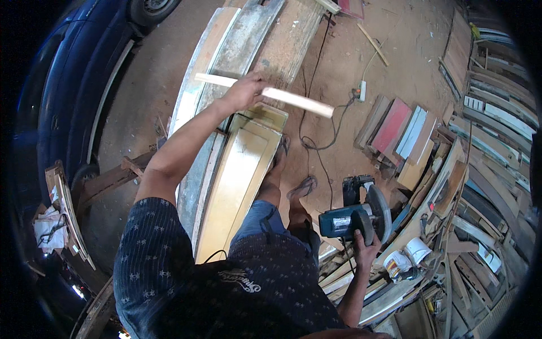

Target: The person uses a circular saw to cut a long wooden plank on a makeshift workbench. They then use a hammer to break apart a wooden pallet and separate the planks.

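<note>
The left hand (pixel 245 93) is wrapped round a pale wooden strip (pixel 299 101), planks (pixel 285 42) beneath. Cable (pixel 319 148) loops between it and the right hand (pixel 367 248), closed on a circular saw (pixel 339 222). Beside that, scrap boards (pixel 446 192) crowd two white tubs (pixel 417 250); I can't see inside.

1 pwr. saw (pixel 343 222), 1 veh. (pixel 79 62)

Gap between wooden strip (pixel 298 101) and power tool (pixel 339 222) — black cable (pixel 319 148) below.
</note>
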Action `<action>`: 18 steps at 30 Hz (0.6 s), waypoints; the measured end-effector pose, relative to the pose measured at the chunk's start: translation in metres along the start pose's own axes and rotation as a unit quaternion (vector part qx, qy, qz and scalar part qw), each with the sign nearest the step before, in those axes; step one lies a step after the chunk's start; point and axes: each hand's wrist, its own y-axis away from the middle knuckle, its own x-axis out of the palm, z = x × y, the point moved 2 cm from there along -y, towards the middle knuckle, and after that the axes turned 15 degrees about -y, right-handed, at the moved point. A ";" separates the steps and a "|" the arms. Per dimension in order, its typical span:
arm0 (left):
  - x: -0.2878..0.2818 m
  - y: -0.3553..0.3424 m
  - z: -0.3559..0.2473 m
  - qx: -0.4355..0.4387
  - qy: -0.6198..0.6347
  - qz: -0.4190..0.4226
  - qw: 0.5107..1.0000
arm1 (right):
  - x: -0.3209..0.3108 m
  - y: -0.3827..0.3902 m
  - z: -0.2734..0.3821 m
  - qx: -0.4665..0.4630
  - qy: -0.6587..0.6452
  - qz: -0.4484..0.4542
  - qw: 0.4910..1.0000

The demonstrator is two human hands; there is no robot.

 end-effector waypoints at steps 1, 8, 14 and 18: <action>0.012 0.006 0.003 0.025 -0.014 0.017 0.999 | 0.005 0.003 0.007 0.043 -0.019 -0.009 0.999; 0.059 0.043 -0.027 0.140 -0.021 0.065 0.988 | 0.001 0.008 -0.018 -0.034 -0.028 -0.011 0.999; 0.057 0.045 -0.040 0.066 -0.013 0.029 0.997 | -0.009 0.021 -0.042 -0.006 -0.032 0.001 0.999; 0.060 0.053 0.021 -0.247 -0.221 -0.212 0.919 | -0.013 0.033 -0.049 0.032 -0.005 0.016 0.999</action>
